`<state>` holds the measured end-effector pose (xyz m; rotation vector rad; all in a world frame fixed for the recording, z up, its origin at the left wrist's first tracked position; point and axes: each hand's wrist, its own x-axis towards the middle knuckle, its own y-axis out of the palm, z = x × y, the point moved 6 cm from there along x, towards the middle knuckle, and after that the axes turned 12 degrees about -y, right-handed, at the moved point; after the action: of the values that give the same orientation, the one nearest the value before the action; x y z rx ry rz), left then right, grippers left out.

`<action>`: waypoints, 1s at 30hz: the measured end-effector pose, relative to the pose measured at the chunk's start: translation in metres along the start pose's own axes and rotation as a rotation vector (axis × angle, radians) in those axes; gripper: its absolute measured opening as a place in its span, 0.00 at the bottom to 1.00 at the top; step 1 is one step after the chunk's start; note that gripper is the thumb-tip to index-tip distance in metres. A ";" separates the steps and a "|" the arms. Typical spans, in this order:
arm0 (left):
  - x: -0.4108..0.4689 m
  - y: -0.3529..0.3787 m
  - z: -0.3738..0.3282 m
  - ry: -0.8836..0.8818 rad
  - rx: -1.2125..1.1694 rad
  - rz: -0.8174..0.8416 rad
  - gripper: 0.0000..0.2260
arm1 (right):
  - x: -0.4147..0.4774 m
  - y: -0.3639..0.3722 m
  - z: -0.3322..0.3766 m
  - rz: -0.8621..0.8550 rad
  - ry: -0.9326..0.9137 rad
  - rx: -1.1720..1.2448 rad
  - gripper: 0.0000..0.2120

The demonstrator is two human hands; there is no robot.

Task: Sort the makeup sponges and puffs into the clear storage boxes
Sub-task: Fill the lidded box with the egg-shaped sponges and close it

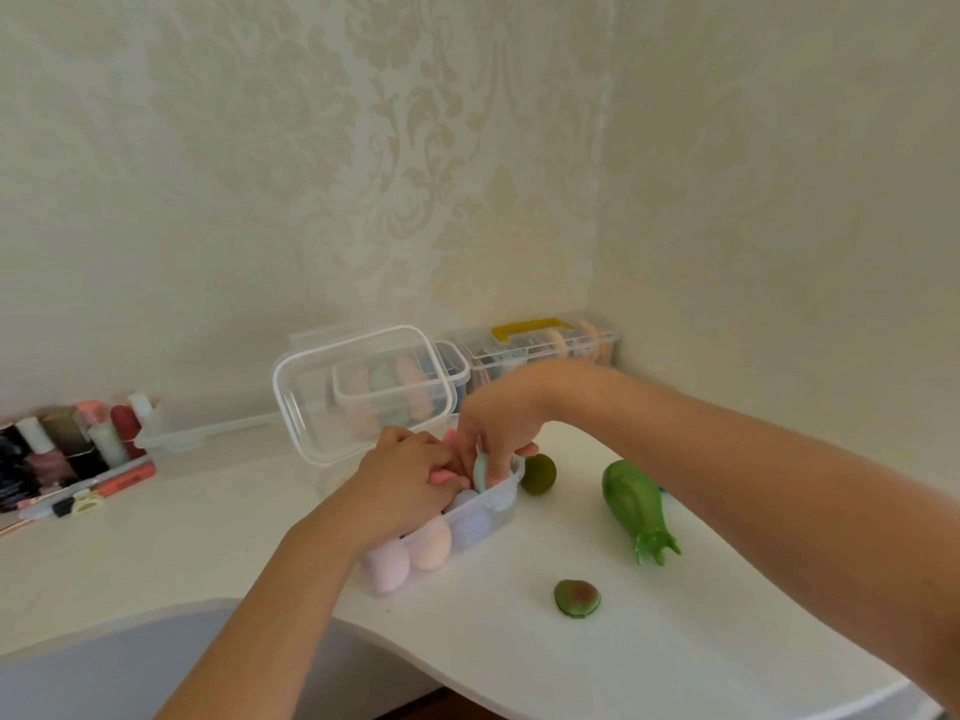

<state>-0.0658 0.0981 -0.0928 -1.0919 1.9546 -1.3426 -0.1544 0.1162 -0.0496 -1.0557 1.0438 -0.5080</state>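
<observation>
I am working over the open box (496,530), and I place everything else from it. My left hand (410,475) reaches in from its near left side with fingers curled round a pink sponge (441,477), which I judge is being bedded down among the others. My right hand (498,423) comes down over the far right corner, its fingertips pinching a mint sponge (480,472) on edge, probably because a slim upright fit is all that corner allows. Both hands sit close together inside the rim, so each piece is steadied while the other goes in.

Inside the box, toward its near end, lie a lilac sponge (387,563), a peach sponge (431,548) and a pale blue one (470,522), all matte, soft-looking and egg-shaped, packed side by side. The walls are thin, glossy clear plastic, and the lid (363,397) stands tilted up behind the box, out of the way of my hands.

Just right of the box sits a dark green sponge (538,472), round and velvety. Further right lies a shiny green aubergine-shaped piece (636,506), and nearer me an avocado-shaped puff (576,597), flat on the white tabletop (571,662). These three look to be what is left to sort. Behind the box stand two more clear boxes, one with a yellow handle (535,330)
</observation>
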 end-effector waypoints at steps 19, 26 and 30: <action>-0.006 -0.017 0.001 -0.058 -0.146 -0.196 0.06 | 0.017 0.016 0.006 -0.236 0.035 -0.410 0.06; -0.008 -0.013 0.001 -0.068 -0.162 -0.165 0.08 | -0.020 0.015 -0.003 -0.318 0.018 -0.005 0.11; -0.011 -0.014 -0.001 -0.045 -0.185 -0.159 0.09 | -0.046 0.014 -0.006 -0.622 -0.045 0.336 0.13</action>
<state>-0.0563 0.1050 -0.0797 -1.3787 2.0257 -1.2239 -0.1822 0.1549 -0.0425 -1.0714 0.5442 -1.1142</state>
